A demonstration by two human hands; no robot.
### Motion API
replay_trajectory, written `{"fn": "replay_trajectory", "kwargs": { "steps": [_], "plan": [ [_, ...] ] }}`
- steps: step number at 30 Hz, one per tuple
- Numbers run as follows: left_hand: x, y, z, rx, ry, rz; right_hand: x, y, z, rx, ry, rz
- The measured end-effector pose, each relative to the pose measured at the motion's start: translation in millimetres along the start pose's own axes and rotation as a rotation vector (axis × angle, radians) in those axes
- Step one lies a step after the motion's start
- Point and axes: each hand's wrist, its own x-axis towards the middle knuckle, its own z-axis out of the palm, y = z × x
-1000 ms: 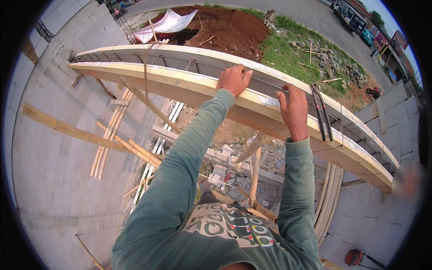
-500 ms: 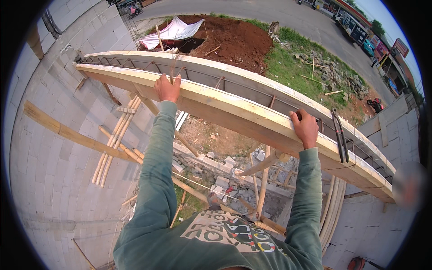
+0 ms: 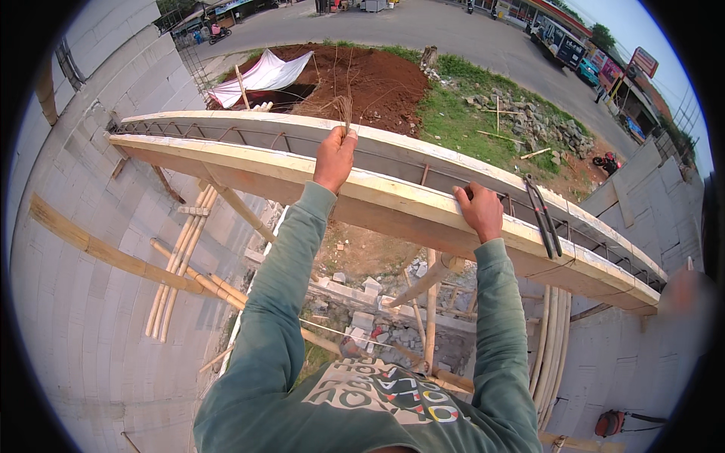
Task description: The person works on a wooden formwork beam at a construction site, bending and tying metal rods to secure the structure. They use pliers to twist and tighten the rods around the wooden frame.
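My left hand [image 3: 334, 160] is closed around a bundle of thin tie wire [image 3: 346, 107], whose loose ends fan upward. That hand is raised over the near formwork board [image 3: 400, 181], a long pale timber edge with a brown face. Further right, my right hand [image 3: 482, 211] has its fingers curled on the top edge of the same board; its fingertips are partly hidden. Between this board and the far formwork board [image 3: 468, 156] runs a cage of steel rebar [image 3: 424, 172]. Dark long-handled pincers [image 3: 542, 219] lie across the near board, right of my right hand.
Bamboo poles [image 3: 432, 309] stand under the formwork, with rubble and broken blocks [image 3: 362, 321] far below. Grey block walls [image 3: 83, 302] rise on both sides. Beyond lie a red earth mound [image 3: 377, 83], a white sheet [image 3: 264, 79] and a road. A blurred shape is at the right end.
My left hand has moved right along the formwork and lifted the tie wire bundle. My right hand stays on the near board's edge. The view has shifted a little.
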Motion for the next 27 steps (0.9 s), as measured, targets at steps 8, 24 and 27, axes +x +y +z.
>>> {"fn": "replay_trajectory", "kwargs": {
  "steps": [8, 24, 27],
  "plan": [
    [-38, 23, 129, -0.046, -0.295, -0.112, -7, 6, 3, 0.171, 0.197, -0.098],
    [-17, -22, 141, 0.292, -0.487, 0.083, -15, -1, -2, 0.225, 0.352, -0.362],
    [-18, -17, 138, 0.282, -0.465, 0.119, -26, -17, 2, 0.316, 0.417, -0.368]
  ]
}}
